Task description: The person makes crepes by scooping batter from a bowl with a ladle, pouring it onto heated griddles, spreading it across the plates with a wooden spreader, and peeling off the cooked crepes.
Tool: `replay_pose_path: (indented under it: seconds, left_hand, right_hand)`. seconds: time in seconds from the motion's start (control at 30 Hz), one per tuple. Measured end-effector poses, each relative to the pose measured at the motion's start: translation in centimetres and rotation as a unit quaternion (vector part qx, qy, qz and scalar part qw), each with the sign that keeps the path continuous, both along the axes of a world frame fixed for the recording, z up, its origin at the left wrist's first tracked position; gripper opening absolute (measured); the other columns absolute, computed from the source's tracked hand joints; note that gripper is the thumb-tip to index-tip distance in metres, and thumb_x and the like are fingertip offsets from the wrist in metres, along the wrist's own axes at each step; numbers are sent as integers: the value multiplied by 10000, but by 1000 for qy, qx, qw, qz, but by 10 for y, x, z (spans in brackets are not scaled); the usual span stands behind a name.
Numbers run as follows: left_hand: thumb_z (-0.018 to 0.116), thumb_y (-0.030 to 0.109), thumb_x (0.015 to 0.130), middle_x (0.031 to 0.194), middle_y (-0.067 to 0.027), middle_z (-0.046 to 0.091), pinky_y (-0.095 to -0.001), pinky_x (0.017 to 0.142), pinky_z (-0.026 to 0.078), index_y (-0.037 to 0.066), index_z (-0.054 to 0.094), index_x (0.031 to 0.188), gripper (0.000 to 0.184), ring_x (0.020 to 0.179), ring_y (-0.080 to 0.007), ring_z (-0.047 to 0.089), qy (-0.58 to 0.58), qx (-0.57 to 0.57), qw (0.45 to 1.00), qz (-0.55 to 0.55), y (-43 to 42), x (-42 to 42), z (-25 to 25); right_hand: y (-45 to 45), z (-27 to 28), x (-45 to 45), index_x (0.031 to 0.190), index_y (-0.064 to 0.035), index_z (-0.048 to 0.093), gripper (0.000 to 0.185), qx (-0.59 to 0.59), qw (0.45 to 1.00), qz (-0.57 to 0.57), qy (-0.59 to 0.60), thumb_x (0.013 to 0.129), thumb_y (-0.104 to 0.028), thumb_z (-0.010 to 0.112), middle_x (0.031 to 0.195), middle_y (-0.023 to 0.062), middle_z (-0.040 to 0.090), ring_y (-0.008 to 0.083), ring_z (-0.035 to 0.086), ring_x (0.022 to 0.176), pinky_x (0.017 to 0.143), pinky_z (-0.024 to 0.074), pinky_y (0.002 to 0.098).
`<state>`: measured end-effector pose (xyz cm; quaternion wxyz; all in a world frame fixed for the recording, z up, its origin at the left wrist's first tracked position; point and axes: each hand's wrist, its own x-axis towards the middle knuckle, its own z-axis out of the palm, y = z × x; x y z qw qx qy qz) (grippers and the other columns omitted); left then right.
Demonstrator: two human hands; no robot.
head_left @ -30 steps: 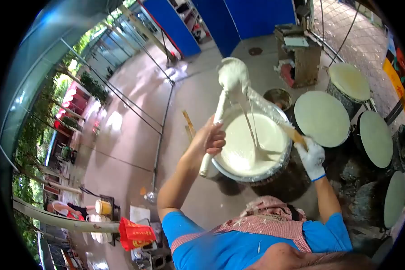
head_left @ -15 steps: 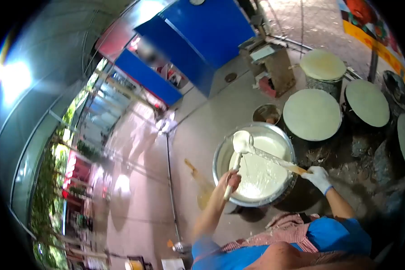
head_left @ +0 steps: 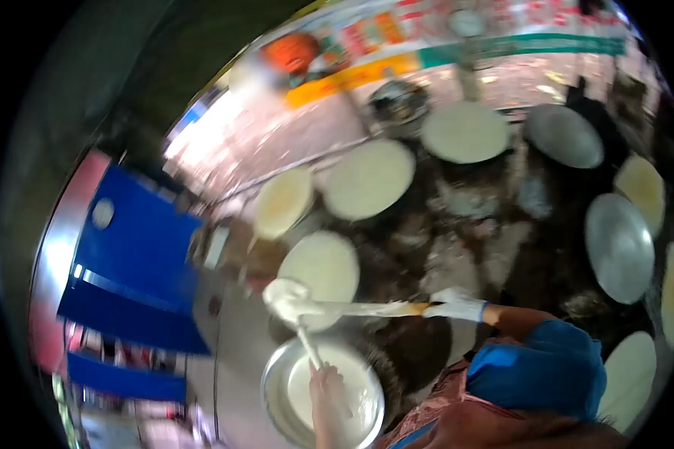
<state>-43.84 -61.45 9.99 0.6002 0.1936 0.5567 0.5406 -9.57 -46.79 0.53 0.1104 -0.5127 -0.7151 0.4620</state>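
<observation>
My bare left hand (head_left: 327,385) is closed around the pale handle of a ladle (head_left: 286,298) heaped with thick cream-coloured batter. My right hand (head_left: 457,305), in a white glove, grips a long batter-coated wooden stick (head_left: 374,307) by its bare brown end. The far end of that stick reaches the ladle's bowl; batter hides whether it lies over or against it. Below my left hand stands a wide metal basin (head_left: 275,410) of the same batter. Just behind the ladle lies a round griddle (head_left: 322,273) covered by a pale layer.
More round griddles with pale layers, such as one (head_left: 371,179) and another (head_left: 466,133), curve around the dark stove area. Bare grey metal discs (head_left: 619,247) stand at the right. Blue panels (head_left: 138,262) are at the left, and a printed banner (head_left: 457,49) hangs at the back.
My view has swung right, towards the griddles. The ladle and stick, still held together, have moved from over the basin to the edge of the nearest griddle.
</observation>
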Motion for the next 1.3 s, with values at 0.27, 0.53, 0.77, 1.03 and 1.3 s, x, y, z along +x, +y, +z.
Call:
replay_pose_path:
  seconds: [0.27,0.53,0.77,1.03,1.3]
  left_hand:
    - [451,129,923,619,-12,422,-238,437,366,56,414,720,218,468,-115,392,-377,-70,903,-194,216,225,-108]
    - [518,260,924,574,82,362,-215,350,264,169,392,695,277,414,-35,312,-499,-325,668,-447,412,547,-127]
    - [531,68,853,591,-5,354,-259,318,249,236,339,1192,424,389,-106,322,-85,-45,749,-655,530,804,-97]
    - [451,78,856,826,-169,577,-436,584,486,264,135,1480,724,664,-324,606,513,359,596,-502,611,922,-232]
    - [430,62,839,1277,-217,501,-441,768,479,215,276,1453,652,922,-394,590,402,429,630,-509,635,915,-170]
  right_hand:
    - [25,-76,260,964,-96,673,539,32,991,-129,-22,811,-597,545,863,176,641,350,597,796,694,453,448]
    - [-80,-49,497,905,-98,693,390,52,812,-536,-226,781,-460,620,791,172,649,337,640,747,670,497,397]
    - [-2,-18,565,1074,-70,642,333,290,688,-655,-120,866,-319,567,792,153,650,261,640,723,643,477,350]
    - [120,-62,596,1083,-88,658,281,93,660,-720,-193,828,-200,624,735,133,667,272,630,617,585,498,363]
    - [199,-54,596,1099,-73,656,291,86,635,-756,-132,840,-196,604,966,148,674,256,641,924,777,492,340]
